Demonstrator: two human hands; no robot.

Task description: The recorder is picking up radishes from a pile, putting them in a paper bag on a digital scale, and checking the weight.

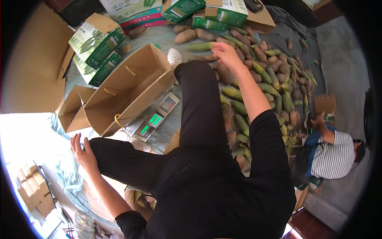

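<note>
My right hand (227, 55) reaches out past my right knee, its fingers closed round the right end of a long green radish (199, 46). Around it lies a big pile of green radishes (261, 72) and reddish-brown, soil-covered roots (185, 36). My left hand (84, 153) is by my left knee with fingers spread and nothing in it. Between my legs and the boxes stands an open, empty cardboard carton (133, 85) with yellow rope handles. Beside it sits a digital scale (153, 119) with lit green displays.
Green and white printed boxes (94, 42) stand at the far left, more boxes (225, 14) at the back. Another person (332, 153) in a striped shirt crouches at the right by a cardboard box (325, 103). Stacked cardboard pieces (38, 190) lie at the lower left.
</note>
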